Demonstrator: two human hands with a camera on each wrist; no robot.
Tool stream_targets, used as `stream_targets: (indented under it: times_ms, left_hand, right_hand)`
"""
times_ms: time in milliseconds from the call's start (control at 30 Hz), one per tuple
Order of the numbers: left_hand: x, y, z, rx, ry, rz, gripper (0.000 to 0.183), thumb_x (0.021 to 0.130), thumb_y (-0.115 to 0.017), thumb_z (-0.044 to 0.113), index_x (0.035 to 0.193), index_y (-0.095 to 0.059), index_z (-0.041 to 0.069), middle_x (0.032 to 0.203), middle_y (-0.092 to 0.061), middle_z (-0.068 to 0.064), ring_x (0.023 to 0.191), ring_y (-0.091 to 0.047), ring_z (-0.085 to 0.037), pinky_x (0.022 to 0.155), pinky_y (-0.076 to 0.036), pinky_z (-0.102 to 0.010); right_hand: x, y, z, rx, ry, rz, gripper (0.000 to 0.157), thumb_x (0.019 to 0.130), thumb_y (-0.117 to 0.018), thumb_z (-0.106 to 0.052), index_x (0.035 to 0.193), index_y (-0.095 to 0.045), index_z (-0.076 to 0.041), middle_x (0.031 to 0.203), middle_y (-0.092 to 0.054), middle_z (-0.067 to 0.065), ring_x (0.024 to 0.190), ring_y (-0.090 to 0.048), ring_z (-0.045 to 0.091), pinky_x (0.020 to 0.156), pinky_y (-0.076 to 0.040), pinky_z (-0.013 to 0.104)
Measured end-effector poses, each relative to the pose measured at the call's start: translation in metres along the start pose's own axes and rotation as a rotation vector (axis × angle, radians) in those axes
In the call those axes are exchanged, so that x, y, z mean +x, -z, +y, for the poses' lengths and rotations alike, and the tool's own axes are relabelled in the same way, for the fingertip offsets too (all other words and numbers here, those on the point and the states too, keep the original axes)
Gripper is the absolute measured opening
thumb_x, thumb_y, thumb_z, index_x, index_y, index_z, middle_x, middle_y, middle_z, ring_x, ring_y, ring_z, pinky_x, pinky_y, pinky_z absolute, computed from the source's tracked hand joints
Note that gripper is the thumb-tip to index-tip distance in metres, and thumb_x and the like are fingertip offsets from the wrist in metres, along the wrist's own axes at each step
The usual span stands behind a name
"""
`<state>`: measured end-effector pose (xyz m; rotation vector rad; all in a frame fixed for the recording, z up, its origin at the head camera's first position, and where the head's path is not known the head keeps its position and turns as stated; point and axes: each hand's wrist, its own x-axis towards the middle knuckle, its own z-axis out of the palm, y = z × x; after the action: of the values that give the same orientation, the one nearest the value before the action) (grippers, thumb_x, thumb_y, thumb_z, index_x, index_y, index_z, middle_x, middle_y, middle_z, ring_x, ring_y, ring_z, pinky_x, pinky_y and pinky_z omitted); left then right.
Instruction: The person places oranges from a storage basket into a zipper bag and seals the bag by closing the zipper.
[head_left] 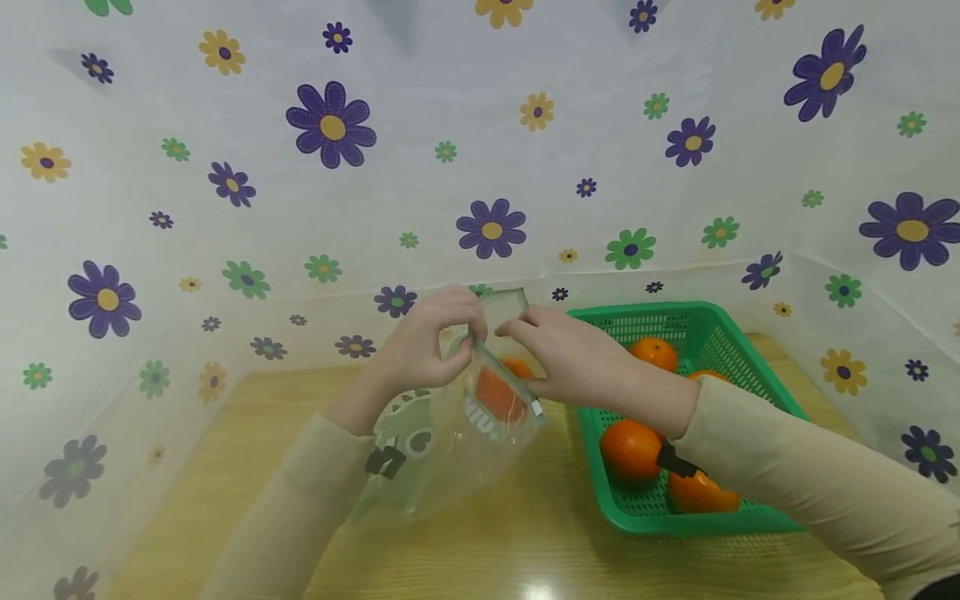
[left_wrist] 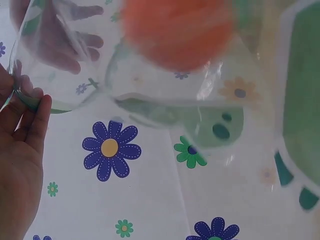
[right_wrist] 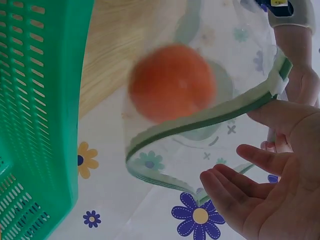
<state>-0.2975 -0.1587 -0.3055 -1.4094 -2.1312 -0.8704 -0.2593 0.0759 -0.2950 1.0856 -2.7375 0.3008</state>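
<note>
- Sleeves (head_left: 817, 475), both pale, lie nearest the head camera, reaching forward over the desk (head_left: 525, 542); a black piece (head_left: 675, 460) shows at the right cuff.
- The left hand (head_left: 431, 333) pinches the rim (right_wrist: 200, 120) of a clear bag (head_left: 457, 467) between thumb and fingers, holding that side of the mouth up.
- The right hand (head_left: 573, 350) grips nothing: its fingers are spread and loosely bent at the mouth, with the thumb against the rim near a small white slider (head_left: 537, 408).
- The bag hangs tilted between the hands, its mouth gaping, its film printed with green cartoon shapes and pale lettering.
- One orange (head_left: 498, 396) is inside the bag, near the mouth and seen mostly through the film; both wrist views show it blurred.
- A green basket (head_left: 697, 523) with slotted walls stands on the desk, just beside the bag and partly under the right forearm.
- At least four oranges (head_left: 632, 452) lie in the basket, some partly hidden by the right sleeve.
- A white sheet (head_left: 420, 92) with purple, yellow and green flowers rises behind the desk and at both sides.
</note>
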Motion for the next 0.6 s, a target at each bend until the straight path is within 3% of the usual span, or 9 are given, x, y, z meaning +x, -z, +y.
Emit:
stream_targets:
  times_ms: [200, 400, 600]
  left_hand:
    - [0.002, -0.001, -0.001, 0.005, 0.003, 0.013, 0.012, 0.082, -0.059, -0.003, 0.082, -0.066, 0.007, 0.080, -0.068, -0.005, 0.088, -0.060, -0.023, 0.088, -0.050, -0.039]
    - [0.004, 0.003, 0.001, 0.004, -0.004, 0.042, 0.013, 0.081, -0.058, -0.002, 0.080, -0.064, 0.008, 0.079, -0.068, -0.004, 0.090, -0.059, -0.023, 0.088, -0.048, -0.039]
    - [0.002, 0.003, 0.003, -0.003, 0.013, 0.030, 0.013, 0.081, -0.056, 0.000, 0.080, -0.064, 0.010, 0.079, -0.067, -0.001, 0.091, -0.058, -0.021, 0.091, -0.047, -0.039]
  right_hand:
    - [-0.003, 0.001, 0.003, -0.020, -0.025, -0.021, 0.057, 0.092, -0.082, -0.025, 0.143, -0.063, -0.009, 0.132, -0.068, 0.013, 0.113, -0.066, 0.027, 0.094, -0.061, 0.038]
    - [-0.007, 0.003, 0.006, -0.033, -0.024, 0.003, 0.056, 0.093, -0.081, -0.028, 0.142, -0.063, -0.009, 0.124, -0.068, 0.013, 0.098, -0.063, 0.023, 0.082, -0.060, 0.032]
    - [-0.011, 0.000, 0.011, -0.039, -0.029, 0.015, 0.060, 0.092, -0.083, -0.029, 0.145, -0.062, -0.010, 0.122, -0.068, 0.012, 0.092, -0.060, 0.022, 0.075, -0.057, 0.030]
